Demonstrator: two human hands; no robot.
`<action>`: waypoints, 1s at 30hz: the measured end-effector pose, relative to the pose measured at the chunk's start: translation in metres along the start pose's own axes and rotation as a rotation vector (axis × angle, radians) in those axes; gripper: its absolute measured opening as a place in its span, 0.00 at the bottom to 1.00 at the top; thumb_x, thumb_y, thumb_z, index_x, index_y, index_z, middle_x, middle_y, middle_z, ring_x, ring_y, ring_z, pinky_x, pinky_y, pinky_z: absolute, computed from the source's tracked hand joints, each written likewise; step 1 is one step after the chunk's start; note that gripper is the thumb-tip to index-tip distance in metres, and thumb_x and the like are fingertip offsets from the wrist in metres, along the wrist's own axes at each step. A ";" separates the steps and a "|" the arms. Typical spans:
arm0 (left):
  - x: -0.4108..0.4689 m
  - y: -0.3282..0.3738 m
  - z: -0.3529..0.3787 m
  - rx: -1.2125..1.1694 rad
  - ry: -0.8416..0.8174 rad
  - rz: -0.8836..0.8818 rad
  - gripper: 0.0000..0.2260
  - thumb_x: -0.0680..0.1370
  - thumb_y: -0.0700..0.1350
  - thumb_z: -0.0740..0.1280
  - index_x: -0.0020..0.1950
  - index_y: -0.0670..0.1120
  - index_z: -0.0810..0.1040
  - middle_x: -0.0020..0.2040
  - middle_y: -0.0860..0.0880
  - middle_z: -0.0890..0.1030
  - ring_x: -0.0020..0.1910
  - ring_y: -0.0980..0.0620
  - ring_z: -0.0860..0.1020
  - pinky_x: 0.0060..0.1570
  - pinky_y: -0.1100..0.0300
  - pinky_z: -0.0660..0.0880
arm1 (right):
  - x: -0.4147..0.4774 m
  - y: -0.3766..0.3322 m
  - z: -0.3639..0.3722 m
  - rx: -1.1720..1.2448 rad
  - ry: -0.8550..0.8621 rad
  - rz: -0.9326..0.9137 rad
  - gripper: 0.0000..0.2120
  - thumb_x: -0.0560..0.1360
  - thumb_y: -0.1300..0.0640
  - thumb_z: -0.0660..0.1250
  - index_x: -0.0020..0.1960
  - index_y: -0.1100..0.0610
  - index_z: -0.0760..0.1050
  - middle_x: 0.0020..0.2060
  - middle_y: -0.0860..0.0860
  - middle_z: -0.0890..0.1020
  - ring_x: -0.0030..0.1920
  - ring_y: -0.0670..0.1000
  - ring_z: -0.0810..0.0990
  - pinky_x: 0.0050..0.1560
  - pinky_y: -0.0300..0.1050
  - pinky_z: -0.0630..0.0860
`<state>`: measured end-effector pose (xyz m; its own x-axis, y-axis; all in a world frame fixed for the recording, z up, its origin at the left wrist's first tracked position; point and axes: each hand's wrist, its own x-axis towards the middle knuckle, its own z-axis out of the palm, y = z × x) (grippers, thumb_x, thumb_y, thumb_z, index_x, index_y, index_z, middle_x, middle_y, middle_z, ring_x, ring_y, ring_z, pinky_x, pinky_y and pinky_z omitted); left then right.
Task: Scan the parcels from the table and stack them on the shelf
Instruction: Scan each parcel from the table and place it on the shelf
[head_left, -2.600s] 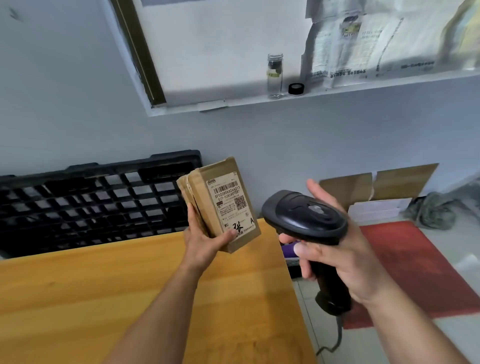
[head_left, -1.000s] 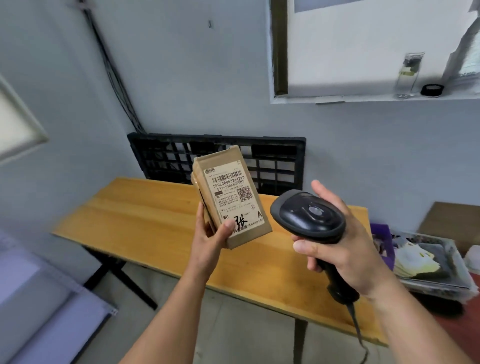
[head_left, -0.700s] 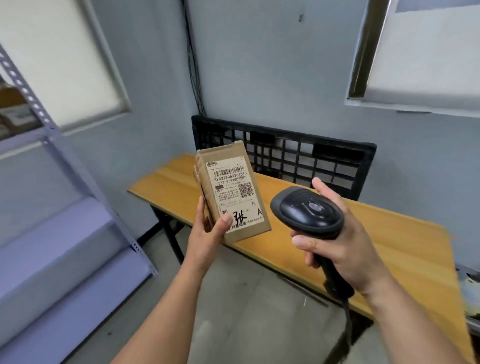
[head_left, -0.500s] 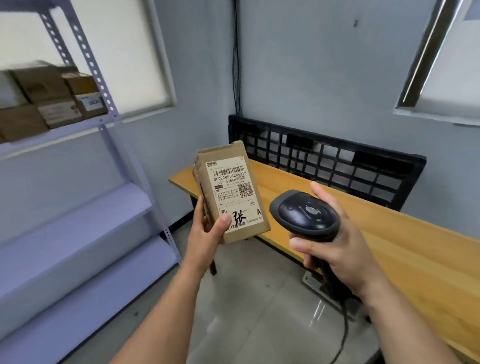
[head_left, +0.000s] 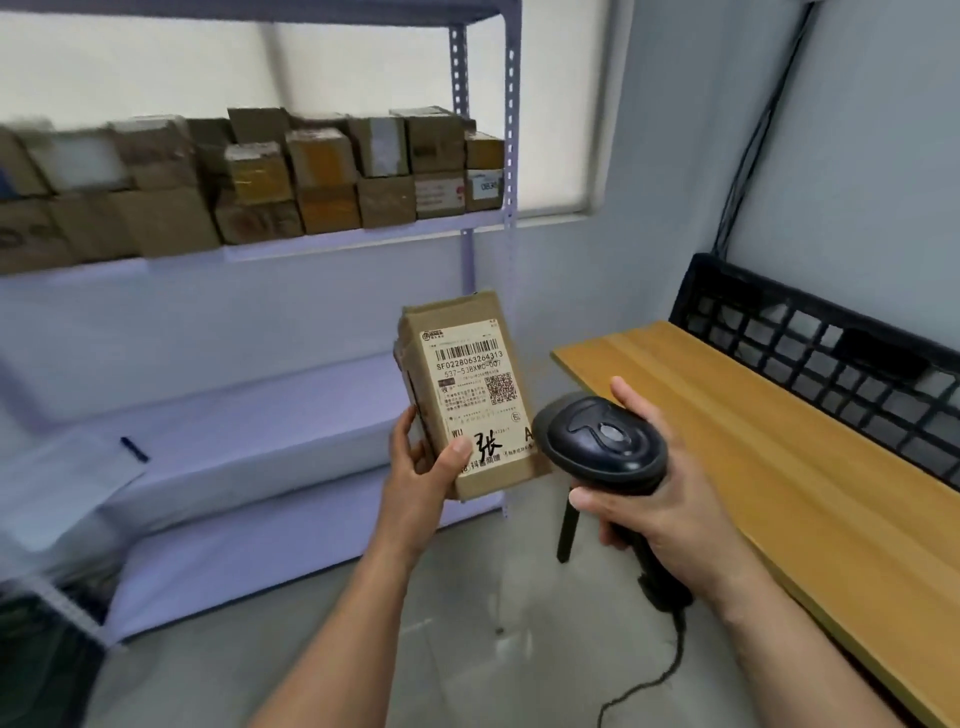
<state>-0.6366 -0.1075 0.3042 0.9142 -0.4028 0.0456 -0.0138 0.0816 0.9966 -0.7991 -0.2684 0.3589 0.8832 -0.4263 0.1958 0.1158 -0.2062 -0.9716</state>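
Both forearms are held forward. A parcel is gripped by the left hand, a scanner clasped by the right hand.

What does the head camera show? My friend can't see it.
A left hand holds up a brown parcel, label facing the camera; the right hand grips a black scanner beside it. Behind, a shelf holds stacked boxes; a wooden table stands at right.

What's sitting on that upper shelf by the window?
The upper shelf carries cardboard parcels stacked two or three high along its length. Anything behind the front row is covered, and blur hides most labels.
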 end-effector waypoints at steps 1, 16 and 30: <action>0.004 0.000 -0.011 0.006 0.028 0.000 0.33 0.74 0.51 0.69 0.76 0.54 0.58 0.61 0.47 0.80 0.57 0.52 0.80 0.35 0.69 0.76 | 0.010 0.001 0.009 0.012 -0.032 -0.001 0.47 0.60 0.62 0.80 0.71 0.35 0.64 0.56 0.51 0.82 0.30 0.54 0.78 0.28 0.47 0.77; 0.112 0.025 -0.098 0.071 0.287 0.058 0.36 0.70 0.57 0.73 0.74 0.57 0.60 0.58 0.52 0.80 0.48 0.63 0.81 0.34 0.71 0.75 | 0.183 0.005 0.097 0.092 -0.301 -0.054 0.45 0.66 0.69 0.78 0.70 0.34 0.65 0.55 0.50 0.82 0.30 0.50 0.79 0.31 0.44 0.76; 0.132 0.046 -0.192 0.151 0.597 0.113 0.34 0.66 0.61 0.69 0.70 0.64 0.61 0.55 0.60 0.80 0.51 0.63 0.80 0.49 0.61 0.75 | 0.271 0.014 0.193 0.142 -0.547 -0.163 0.45 0.66 0.69 0.78 0.69 0.32 0.64 0.55 0.56 0.81 0.30 0.48 0.80 0.30 0.44 0.78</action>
<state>-0.4386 0.0176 0.3424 0.9717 0.1836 0.1487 -0.1411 -0.0538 0.9885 -0.4702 -0.2170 0.3727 0.9506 0.1257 0.2837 0.2962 -0.0949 -0.9504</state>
